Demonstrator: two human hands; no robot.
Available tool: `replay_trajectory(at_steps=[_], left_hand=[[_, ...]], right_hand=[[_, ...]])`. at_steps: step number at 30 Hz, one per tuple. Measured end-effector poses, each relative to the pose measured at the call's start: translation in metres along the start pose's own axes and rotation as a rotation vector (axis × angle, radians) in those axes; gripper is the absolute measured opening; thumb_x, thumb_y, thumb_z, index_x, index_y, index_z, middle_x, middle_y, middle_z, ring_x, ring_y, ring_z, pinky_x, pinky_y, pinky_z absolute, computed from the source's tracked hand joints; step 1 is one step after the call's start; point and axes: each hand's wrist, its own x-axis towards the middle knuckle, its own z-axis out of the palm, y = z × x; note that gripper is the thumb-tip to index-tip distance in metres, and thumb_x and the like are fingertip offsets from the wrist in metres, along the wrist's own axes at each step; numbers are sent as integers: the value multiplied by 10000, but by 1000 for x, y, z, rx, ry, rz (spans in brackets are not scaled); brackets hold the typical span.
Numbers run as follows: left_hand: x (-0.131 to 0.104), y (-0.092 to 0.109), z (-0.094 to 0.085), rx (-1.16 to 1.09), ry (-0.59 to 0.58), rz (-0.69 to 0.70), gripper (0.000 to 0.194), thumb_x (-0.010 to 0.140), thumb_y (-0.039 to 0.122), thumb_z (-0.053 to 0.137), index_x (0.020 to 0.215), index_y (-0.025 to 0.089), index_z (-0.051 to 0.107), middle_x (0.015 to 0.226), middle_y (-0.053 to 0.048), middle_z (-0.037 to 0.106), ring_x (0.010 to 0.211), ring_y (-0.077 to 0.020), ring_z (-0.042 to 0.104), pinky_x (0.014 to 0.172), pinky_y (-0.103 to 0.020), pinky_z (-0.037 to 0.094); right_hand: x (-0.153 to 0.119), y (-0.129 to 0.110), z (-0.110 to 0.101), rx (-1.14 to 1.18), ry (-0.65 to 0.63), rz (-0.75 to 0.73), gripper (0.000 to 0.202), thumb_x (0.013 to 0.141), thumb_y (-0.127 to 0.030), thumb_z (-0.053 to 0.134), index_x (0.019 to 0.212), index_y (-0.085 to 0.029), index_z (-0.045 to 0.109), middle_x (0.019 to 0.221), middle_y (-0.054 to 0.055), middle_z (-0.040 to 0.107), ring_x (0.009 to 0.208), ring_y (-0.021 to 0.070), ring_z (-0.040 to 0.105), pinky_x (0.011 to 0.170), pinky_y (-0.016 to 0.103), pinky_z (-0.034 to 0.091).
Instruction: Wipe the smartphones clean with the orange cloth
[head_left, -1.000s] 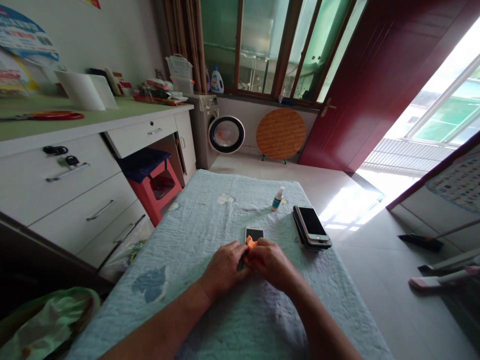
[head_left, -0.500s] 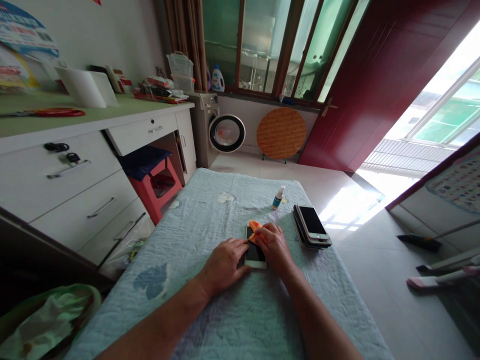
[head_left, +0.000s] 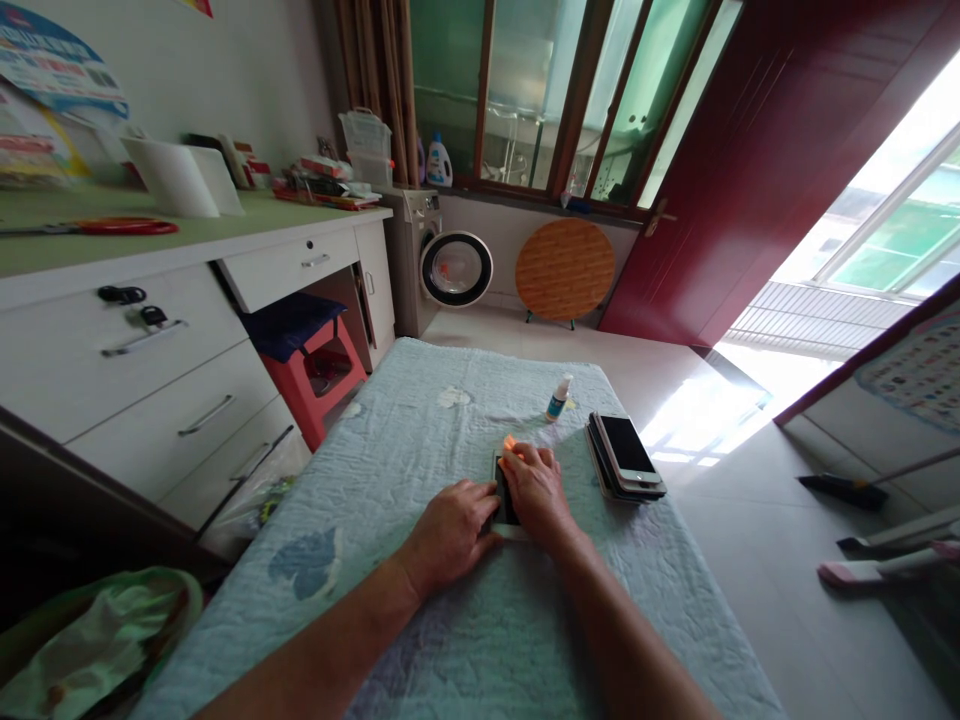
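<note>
A white-framed smartphone (head_left: 507, 506) with a dark screen lies on the light blue quilted cover (head_left: 405, 430). My left hand (head_left: 454, 525) grips the phone by its left edge, thumb at the lower end. Over the screen, my right hand (head_left: 538, 490) presses an orange cloth (head_left: 510, 445), which is mostly hidden under the fingers. Beyond them a small spray bottle (head_left: 558, 397) stands upright. To the right of my right hand sits a stack of phones (head_left: 626, 455), the top one white with a black screen.
Along the left runs a white desk (head_left: 187, 370) with drawers, scissors and a paper roll on top. A red stool (head_left: 330, 370) is tucked under it. Ahead are a washing machine (head_left: 412, 260) with its door open and a round wooden tabletop (head_left: 565, 268). A plastic-lined bin (head_left: 97, 640) stands lower left.
My right hand has shifted slightly left across the screen and flattened over the orange cloth, covering more of it and the phone. My left hand keeps its hold.
</note>
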Motion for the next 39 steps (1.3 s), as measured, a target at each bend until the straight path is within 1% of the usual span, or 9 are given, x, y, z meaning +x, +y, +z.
replay_trajectory(at_steps=[4, 7, 10, 15, 21, 25, 30, 35, 39], left_hand=[[0, 1, -1, 4, 2, 13, 288, 874, 368, 625, 1112, 206, 616, 1126, -63, 650, 1034, -256, 573, 937, -388, 453], [0, 1, 0, 3, 11, 13, 271, 877, 382, 615, 1084, 207, 620, 1106, -63, 650, 1012, -254, 572, 924, -384, 454], [0, 3, 1, 2, 28, 10, 273, 885, 373, 600, 1096, 201, 610, 1117, -68, 647, 1023, -256, 568, 933, -385, 449], [0, 6, 1, 8, 34, -11, 285, 875, 403, 610, 1082, 207, 624, 1118, -74, 651, 1023, -263, 571, 917, -387, 454], [-1, 4, 2, 19, 27, -12, 331, 889, 439, 581, 1124, 207, 616, 1183, -90, 636, 1044, -269, 573, 923, -397, 448], [-1, 3, 2, 14, 20, -7, 317, 910, 455, 546, 1108, 219, 622, 1161, -84, 641, 1037, -262, 579, 916, -388, 448], [0, 5, 0, 3, 9, -12, 279, 893, 418, 593, 1085, 219, 623, 1131, -56, 651, 1014, -255, 571, 917, -375, 447], [0, 6, -1, -1, 4, -10, 238, 878, 342, 620, 1082, 219, 617, 1137, -41, 646, 999, -250, 560, 922, -371, 445], [0, 6, 0, 17, -6, -31, 183, 861, 307, 637, 1012, 205, 634, 1035, -45, 663, 972, -250, 557, 903, -375, 449]], right_hand=[[-3, -5, 2, 51, -57, -119, 269, 989, -279, 415, 1127, -276, 646, 1221, 30, 614, 1071, 230, 451, 888, 343, 327], [-4, -4, 0, 59, -70, -158, 251, 980, -277, 441, 1126, -280, 646, 1246, 10, 613, 1099, 232, 443, 899, 340, 313], [-5, -3, -5, 32, -63, -144, 275, 997, -292, 400, 1109, -293, 651, 1235, -3, 622, 1087, 226, 455, 910, 341, 309], [-6, 3, -13, -46, -31, -43, 298, 1007, -314, 370, 1086, -304, 657, 1177, 1, 643, 1021, 216, 480, 871, 342, 330], [-8, 9, -16, -79, 4, 30, 281, 996, -273, 396, 1052, -253, 670, 1078, 32, 663, 933, 200, 493, 838, 324, 344], [-5, 7, -10, -66, 9, 28, 271, 982, -240, 410, 1065, -233, 668, 1087, 48, 662, 947, 206, 492, 843, 326, 347], [-1, 0, -5, -4, -40, -6, 280, 978, -251, 399, 1038, -260, 672, 1131, 34, 663, 991, 233, 479, 855, 354, 337], [0, -6, -8, 122, -110, -28, 295, 976, -277, 397, 1188, -298, 601, 1173, -5, 658, 1088, 239, 455, 918, 371, 312], [0, -9, -10, 147, -151, -71, 327, 969, -299, 420, 1263, -287, 563, 1202, -2, 648, 1160, 236, 440, 964, 368, 289]])
